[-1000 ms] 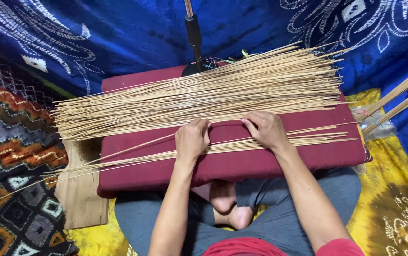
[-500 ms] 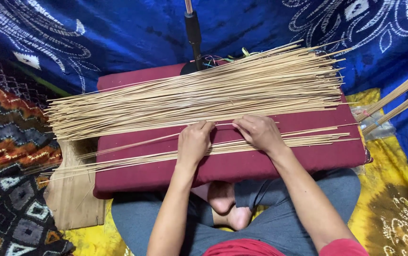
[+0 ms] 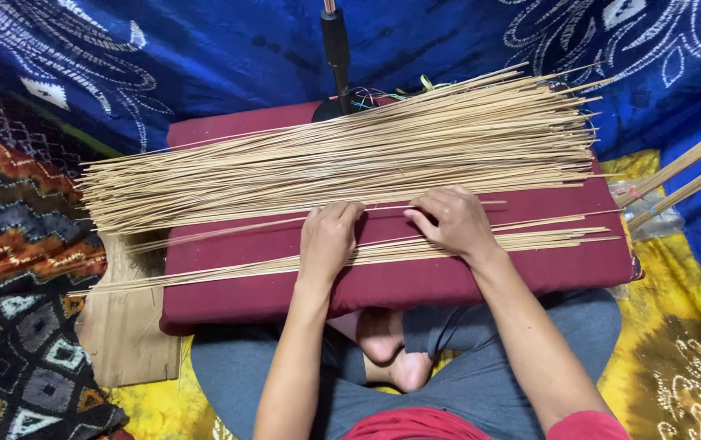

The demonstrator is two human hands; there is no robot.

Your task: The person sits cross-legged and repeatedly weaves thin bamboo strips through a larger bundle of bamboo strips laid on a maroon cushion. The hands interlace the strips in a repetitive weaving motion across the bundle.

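A maroon cushion [image 3: 228, 273] lies across my crossed legs. A thick heap of thin pale bamboo sticks [image 3: 350, 155] covers its far half, running left to right. A smaller, flatter row of sticks [image 3: 546, 239] lies along the near half. My left hand [image 3: 328, 240] rests palm down on this near row, fingers pointing away from me. My right hand [image 3: 452, 220] sits just to its right, fingertips pinching at a single thin stick [image 3: 383, 209] between the heap and the near row.
A black stand pole [image 3: 336, 49] rises behind the cushion, with coloured threads [image 3: 383, 96] at its base. Blue patterned cloth hangs behind. Thicker bamboo strips [image 3: 684, 175] jut in at right. A brown cardboard piece [image 3: 126, 326] lies left of my knee, on patterned fabric.
Both hands have shifted slightly away from me on the cushion, from the near row toward the heap. My right hand's fingers have come onto a single loose stick.
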